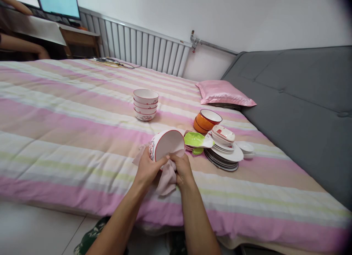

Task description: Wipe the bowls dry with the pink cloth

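A white bowl (169, 143) with a red rim and a printed outer side is tilted on its side above the bed, its opening facing me. My left hand (149, 167) grips its left and lower edge, thumb at the rim. A pale pink cloth (167, 178) hangs below the bowl and wraps around its lower rim. My right hand (182, 167) is closed on the cloth at the bowl's lower right rim. Beyond the bowl stands a stack of similar white bowls (146, 97). Green leaf-shaped dishes (194, 139) lie just right of the held bowl.
Orange bowls (202, 123), stacked plates (227, 152) with a small patterned dish (223, 133) on top, and small white dishes (246, 148) are on the right. Behind them are a pink pillow (224, 92) and grey headboard (297, 97). Cables (118, 62) lie at the bed's far edge; another person's arm (16, 4) is at a desk.
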Demonstrator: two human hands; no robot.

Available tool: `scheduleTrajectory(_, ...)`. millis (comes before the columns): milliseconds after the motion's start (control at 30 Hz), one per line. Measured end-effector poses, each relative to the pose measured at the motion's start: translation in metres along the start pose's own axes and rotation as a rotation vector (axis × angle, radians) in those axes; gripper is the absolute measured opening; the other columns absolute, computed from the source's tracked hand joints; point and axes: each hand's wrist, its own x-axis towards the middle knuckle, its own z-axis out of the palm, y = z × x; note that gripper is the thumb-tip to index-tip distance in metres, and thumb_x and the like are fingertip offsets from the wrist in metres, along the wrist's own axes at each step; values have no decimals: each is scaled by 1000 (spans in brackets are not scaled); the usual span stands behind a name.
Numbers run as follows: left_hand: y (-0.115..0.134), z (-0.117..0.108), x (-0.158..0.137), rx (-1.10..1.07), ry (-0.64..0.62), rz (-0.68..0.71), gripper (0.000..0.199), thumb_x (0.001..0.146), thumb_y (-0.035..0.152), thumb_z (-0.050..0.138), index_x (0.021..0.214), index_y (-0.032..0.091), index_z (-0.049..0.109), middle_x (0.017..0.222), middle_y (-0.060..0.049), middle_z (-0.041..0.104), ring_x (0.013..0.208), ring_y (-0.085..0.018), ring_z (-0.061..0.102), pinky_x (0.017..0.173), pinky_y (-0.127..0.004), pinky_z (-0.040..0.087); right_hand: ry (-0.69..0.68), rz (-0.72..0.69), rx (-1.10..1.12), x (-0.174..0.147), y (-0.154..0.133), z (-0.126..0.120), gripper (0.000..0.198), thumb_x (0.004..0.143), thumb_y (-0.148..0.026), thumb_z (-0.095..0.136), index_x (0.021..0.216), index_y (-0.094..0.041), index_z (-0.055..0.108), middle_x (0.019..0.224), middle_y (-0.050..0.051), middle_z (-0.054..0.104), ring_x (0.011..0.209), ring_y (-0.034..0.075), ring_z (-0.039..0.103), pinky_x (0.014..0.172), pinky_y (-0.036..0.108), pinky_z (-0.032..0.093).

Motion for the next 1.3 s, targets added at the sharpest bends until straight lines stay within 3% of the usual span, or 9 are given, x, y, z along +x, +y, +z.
scheduleTrajectory(133, -3, -8, 4, 160, 12, 74, 55, 60, 35, 68, 108, 12, 54, 100, -10, 64, 93, -26, 61, 79, -37, 48, -21, -30, -18, 2, 1, -1, 29, 52, -13, 64, 80, -12, 65, 66, 1, 70, 57, 15, 62, 58, 26, 49)
scheduleTrajectory(367, -1, -26, 9, 342, -81, 166, 49, 66, 35, 60, 110, 13, 58, 102, -9, 65, 94, -26, 60, 83, -37, 46, -45, -71, -53, 6, 5, -4, 29, 54, -14, 65, 83, -12, 67, 75, 3, 72, 62, 17, 63, 63, 29, 51)
scheduleTrajectory(533, 3, -36, 10, 377, -123, 165, 47, 70, 41, 59, 108, 13, 60, 99, -9, 67, 91, -26, 61, 79, -35, 47, -52, -116, -106, 6, 7, -4, 32, 54, -13, 63, 86, -13, 68, 81, 4, 73, 71, 18, 65, 70, 30, 51)
scheduleTrajectory(800, 7, -47, 13, 428, -197, 171, 50, 75, 52, 55, 105, 13, 64, 100, -9, 70, 90, -27, 62, 75, -33, 47, -69, -146, -228, 2, 3, 1, 27, 54, -14, 62, 80, -13, 68, 78, 4, 73, 71, 18, 65, 67, 28, 50)
scheduleTrajectory(1300, 13, -52, 10, 362, -241, 76, 52, 76, 53, 55, 108, 15, 68, 102, -10, 70, 87, -29, 64, 67, -33, 49, -110, -311, -448, 7, 7, -6, 28, 61, -13, 59, 87, -18, 68, 85, 1, 73, 76, 17, 63, 72, 26, 48)
